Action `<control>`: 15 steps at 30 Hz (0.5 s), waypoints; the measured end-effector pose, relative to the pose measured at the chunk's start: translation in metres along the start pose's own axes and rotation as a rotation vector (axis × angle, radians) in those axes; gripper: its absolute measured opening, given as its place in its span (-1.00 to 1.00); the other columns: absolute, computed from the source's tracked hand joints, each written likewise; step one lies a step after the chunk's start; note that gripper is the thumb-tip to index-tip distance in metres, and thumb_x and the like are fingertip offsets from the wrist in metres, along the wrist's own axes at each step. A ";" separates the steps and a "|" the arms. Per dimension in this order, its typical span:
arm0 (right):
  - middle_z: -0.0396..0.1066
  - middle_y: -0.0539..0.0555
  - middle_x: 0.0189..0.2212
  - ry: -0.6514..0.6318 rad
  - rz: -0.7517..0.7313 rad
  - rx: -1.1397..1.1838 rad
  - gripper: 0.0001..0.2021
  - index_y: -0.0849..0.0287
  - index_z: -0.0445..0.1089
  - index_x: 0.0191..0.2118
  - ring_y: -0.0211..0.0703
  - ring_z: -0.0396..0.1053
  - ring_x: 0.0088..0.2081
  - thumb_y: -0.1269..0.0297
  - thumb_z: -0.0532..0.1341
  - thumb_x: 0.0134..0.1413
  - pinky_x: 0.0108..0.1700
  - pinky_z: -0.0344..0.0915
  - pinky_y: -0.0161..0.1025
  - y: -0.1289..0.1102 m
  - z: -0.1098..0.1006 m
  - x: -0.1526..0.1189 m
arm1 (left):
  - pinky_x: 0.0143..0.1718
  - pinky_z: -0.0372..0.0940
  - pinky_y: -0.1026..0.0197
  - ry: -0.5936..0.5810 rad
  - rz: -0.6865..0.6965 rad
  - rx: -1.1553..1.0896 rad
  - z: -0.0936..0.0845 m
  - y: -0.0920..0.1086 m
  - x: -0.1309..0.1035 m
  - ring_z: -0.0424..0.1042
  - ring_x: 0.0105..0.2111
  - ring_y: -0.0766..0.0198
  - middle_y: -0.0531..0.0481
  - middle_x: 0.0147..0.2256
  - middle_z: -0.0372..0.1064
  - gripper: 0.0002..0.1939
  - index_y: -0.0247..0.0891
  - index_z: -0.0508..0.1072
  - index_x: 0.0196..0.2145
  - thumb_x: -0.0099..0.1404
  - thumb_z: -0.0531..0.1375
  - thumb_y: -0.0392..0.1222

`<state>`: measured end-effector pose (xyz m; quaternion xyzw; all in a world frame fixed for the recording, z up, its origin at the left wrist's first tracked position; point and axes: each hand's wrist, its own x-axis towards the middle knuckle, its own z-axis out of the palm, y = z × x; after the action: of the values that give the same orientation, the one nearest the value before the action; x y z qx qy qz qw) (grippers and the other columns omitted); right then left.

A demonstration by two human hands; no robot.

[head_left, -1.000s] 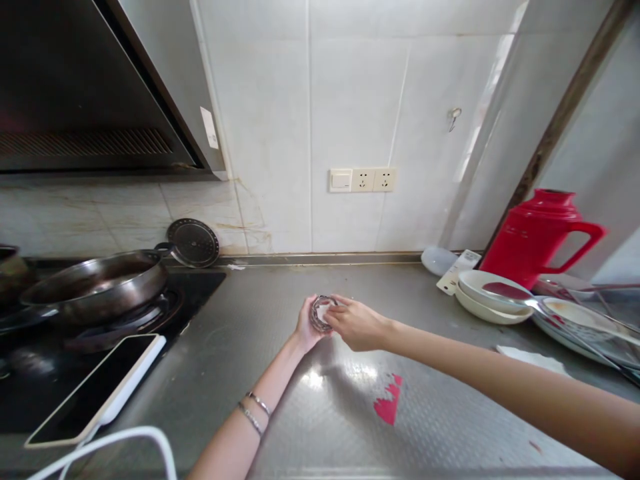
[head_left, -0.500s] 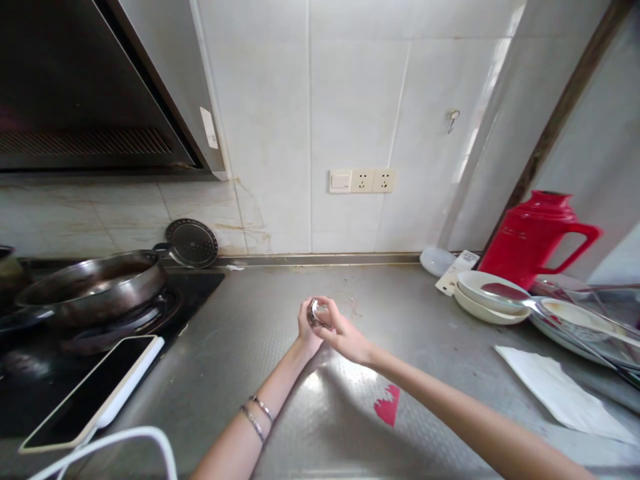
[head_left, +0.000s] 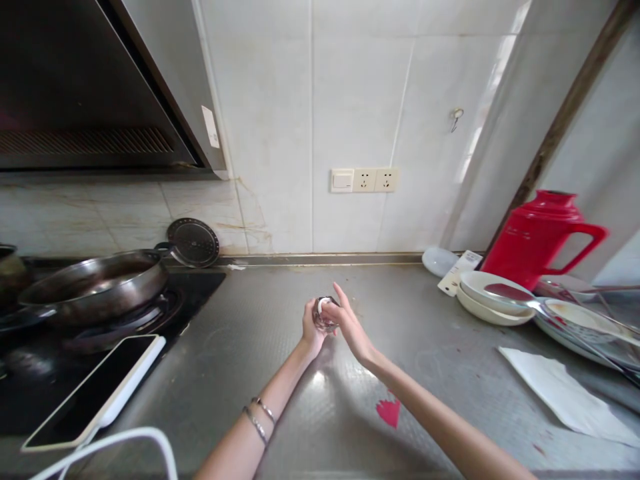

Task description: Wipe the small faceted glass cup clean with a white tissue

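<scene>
Beyond a red scrap (head_left: 389, 413) on the table (head_left: 225, 393), the left hand (head_left: 311, 331) grips a small glass (head_left: 327, 325); the right hand (head_left: 351, 328) meets its mouth, its own grip unclear. Behind, sockets (head_left: 375, 180) sit on the tiled wall (head_left: 270, 100).

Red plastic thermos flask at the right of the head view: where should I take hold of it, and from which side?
I'd grip the red thermos flask by its looped handle, coming from the picture's right and slightly above: the loop juts out that way, leaving a gap for fingers. Stacked white bowls crowd its near left, so that side looks awkward.
</scene>
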<state>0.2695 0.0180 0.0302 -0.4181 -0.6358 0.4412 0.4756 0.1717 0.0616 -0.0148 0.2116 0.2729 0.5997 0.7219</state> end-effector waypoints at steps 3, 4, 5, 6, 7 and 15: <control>0.20 0.20 0.17 -0.084 -0.094 -0.295 -0.43 0.10 -0.30 0.35 0.00 0.24 0.14 0.11 -0.13 0.31 0.09 0.23 -0.04 -0.005 -0.010 -0.006 | -0.61 0.13 0.29 -0.050 0.041 0.027 0.000 0.004 -0.001 0.36 -0.62 0.27 -0.04 -0.56 0.45 -0.63 -0.34 0.49 -0.43 0.19 0.10 0.05; 0.19 0.21 0.18 -0.115 -0.144 -0.378 -0.45 0.10 -0.28 0.34 0.01 0.23 0.16 0.12 -0.15 0.32 0.10 0.22 -0.03 -0.007 -0.015 -0.007 | -0.61 0.13 0.28 -0.056 0.036 0.029 0.001 0.006 -0.002 0.37 -0.62 0.26 -0.05 -0.55 0.46 -0.62 -0.34 0.50 -0.41 0.20 0.09 0.06; 0.21 0.22 0.18 -0.150 -0.206 -0.452 -0.46 0.12 -0.25 0.34 0.02 0.22 0.17 0.12 -0.15 0.33 0.11 0.21 -0.01 -0.010 -0.020 -0.007 | -0.61 0.13 0.28 -0.053 0.024 0.028 0.002 0.007 -0.003 0.37 -0.62 0.26 -0.05 -0.56 0.46 -0.61 -0.34 0.49 -0.41 0.20 0.09 0.06; 0.25 0.23 0.16 -0.188 -0.279 -0.518 -0.47 0.15 -0.22 0.33 0.02 0.21 0.18 0.12 -0.14 0.33 0.13 0.19 0.00 -0.012 -0.025 -0.006 | -0.61 0.13 0.29 -0.046 0.004 0.026 0.002 0.008 -0.004 0.37 -0.63 0.26 -0.05 -0.57 0.45 -0.62 -0.34 0.49 -0.41 0.19 0.10 0.06; 0.29 0.25 0.13 -0.238 -0.358 -0.583 -0.47 0.19 -0.19 0.32 0.02 0.19 0.19 0.12 -0.13 0.33 0.16 0.16 0.02 -0.015 -0.031 -0.004 | -0.61 0.14 0.29 -0.039 -0.024 0.023 0.004 0.009 -0.005 0.37 -0.63 0.26 -0.04 -0.58 0.43 -0.63 -0.34 0.49 -0.41 0.19 0.11 0.06; 0.56 0.17 -0.27 -0.562 -0.724 -1.057 -0.46 0.37 -0.13 0.28 -0.05 0.50 -0.12 0.15 -0.06 0.32 0.31 -0.20 0.14 -0.031 -0.058 0.018 | -0.52 0.25 0.26 0.032 -0.190 -0.074 0.013 0.008 -0.008 0.43 -0.55 0.22 0.00 -0.54 0.43 -0.72 -0.30 0.45 -0.43 0.14 0.18 0.01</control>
<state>0.3193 0.0362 0.0734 -0.2253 -0.9635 -0.0221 0.1429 0.1733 0.0555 0.0013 0.1483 0.2809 0.5417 0.7783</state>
